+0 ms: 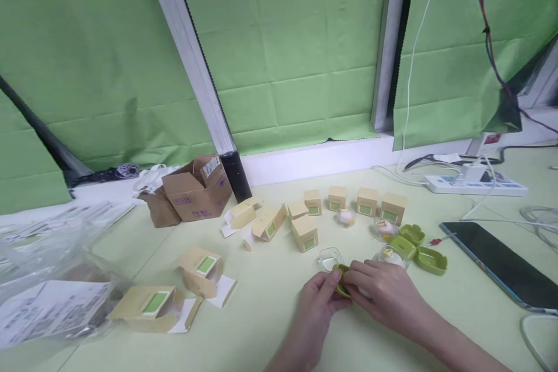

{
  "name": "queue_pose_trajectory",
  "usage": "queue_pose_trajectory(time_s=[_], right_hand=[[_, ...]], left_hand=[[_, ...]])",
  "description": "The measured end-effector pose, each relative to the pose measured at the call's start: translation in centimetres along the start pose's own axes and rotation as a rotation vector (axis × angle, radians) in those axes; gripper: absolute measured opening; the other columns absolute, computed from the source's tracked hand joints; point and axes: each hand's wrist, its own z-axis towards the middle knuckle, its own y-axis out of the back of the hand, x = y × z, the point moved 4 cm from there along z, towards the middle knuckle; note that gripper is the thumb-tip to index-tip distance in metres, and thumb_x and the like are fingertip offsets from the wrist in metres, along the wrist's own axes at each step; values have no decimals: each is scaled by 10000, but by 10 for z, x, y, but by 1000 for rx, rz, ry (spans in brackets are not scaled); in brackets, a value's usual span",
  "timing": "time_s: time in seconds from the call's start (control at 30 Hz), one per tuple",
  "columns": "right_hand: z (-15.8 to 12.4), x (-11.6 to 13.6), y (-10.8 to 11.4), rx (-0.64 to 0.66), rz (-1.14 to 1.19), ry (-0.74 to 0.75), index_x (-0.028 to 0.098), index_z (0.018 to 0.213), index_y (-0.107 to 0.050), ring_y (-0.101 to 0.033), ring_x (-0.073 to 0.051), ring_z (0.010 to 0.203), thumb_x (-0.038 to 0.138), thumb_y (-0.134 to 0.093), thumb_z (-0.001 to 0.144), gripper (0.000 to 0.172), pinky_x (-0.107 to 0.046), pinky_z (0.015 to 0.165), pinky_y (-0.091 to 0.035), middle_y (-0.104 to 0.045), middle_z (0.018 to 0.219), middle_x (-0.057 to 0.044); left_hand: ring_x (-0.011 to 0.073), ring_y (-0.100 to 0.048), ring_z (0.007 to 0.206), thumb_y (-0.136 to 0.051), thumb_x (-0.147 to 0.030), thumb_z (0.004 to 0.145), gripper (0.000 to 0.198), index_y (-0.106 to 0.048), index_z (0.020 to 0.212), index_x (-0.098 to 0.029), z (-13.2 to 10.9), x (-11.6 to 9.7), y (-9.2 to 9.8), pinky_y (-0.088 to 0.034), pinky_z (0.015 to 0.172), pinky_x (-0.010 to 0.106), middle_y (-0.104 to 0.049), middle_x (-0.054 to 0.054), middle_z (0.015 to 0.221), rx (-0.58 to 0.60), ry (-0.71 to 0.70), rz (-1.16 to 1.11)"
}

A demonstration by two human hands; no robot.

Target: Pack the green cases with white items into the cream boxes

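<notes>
Between my left hand (320,299) and my right hand (383,288) is a small green tray (342,280), pinched by the fingers of both. Its far side shows; the rest is covered by my fingers. Just beyond it stands a clear plastic cup (330,258). Close to my right hand sits a clear container with a pale round item (391,256), partly hidden by that hand. Several more green trays, among them an open one (431,260), lie to its right. Two further clear containers with pinkish contents (346,217) (385,229) stand farther back.
Several small closed tan boxes (305,233) stand at the back. Opened tan boxes (148,308) lie left. A cardboard carton (198,189) and plastic bag (56,296) are farther left. At right are a phone (505,261), power strip (475,184) and white cables.
</notes>
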Motion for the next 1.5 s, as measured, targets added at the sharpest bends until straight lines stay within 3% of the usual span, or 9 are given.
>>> queue_pose_trajectory(time_s=[0.23,0.43,0.6,0.77,0.9,1.03,1.13,1.37,1.5], right_hand=[[1,-5,1,22,11,-67,210,702,-596,-580,-138,550,131,-450,823,205,-252,464,-223,-634,656,7],[5,-28,12,38,440,-354,270,732,-661,-641,-149,671,248,-523,790,151,-229,591,-405,-703,746,42],[7,-24,16,97,653,-342,262,706,-689,-637,-148,705,201,-553,751,156,-230,650,-446,-697,771,38],[8,-27,18,54,921,-398,208,774,-687,-628,-164,705,427,-481,846,308,-249,639,-481,-685,754,-11],[3,-30,16,-47,780,-537,233,968,-650,-616,-175,662,467,-575,762,321,-271,628,-471,-650,683,17],[3,-14,14,45,659,-426,264,945,-673,-635,-210,724,346,-749,551,410,-276,654,-463,-702,776,17],[3,-5,21,-44,650,-363,239,870,-693,-635,-195,706,291,-689,606,269,-264,654,-461,-708,780,2],[1,-3,27,-174,543,-256,240,959,-664,-623,-161,631,283,-679,626,336,-233,574,-435,-674,700,13],[2,-10,21,-135,345,-217,237,1018,-631,-641,-197,660,330,-657,681,350,-269,584,-426,-696,765,-15]], left_hand=[[154,-589,662,-636,-480,715,367,-619,770,-117,4,6,4,-485,704,333,-621,45,698,-68,35,92],[184,-636,667,-778,-433,545,403,-659,750,-107,8,-10,6,-493,708,326,-681,77,710,-24,31,224],[143,-584,556,-730,-444,601,343,-581,630,-137,14,-12,13,-456,567,265,-630,27,568,-22,-85,371],[90,-493,504,-709,-295,624,272,-461,634,-185,17,-10,13,-384,499,212,-549,-46,549,-15,-127,351],[82,-459,532,-663,-169,594,240,-425,618,-192,12,-23,8,-365,525,201,-509,-63,554,-32,-206,323],[85,-458,572,-639,-96,545,242,-421,598,-186,9,-29,4,-345,554,192,-508,-59,568,3,-243,341],[85,-451,575,-644,-91,546,250,-422,610,-186,10,-26,6,-339,555,191,-499,-60,573,-3,-251,343],[80,-480,571,-688,-241,650,261,-433,664,-186,11,-19,8,-364,549,186,-518,-53,599,-5,-258,291],[147,-572,501,-634,-443,696,381,-429,926,-218,13,-10,6,-402,472,233,-614,-18,597,61,-39,172]])
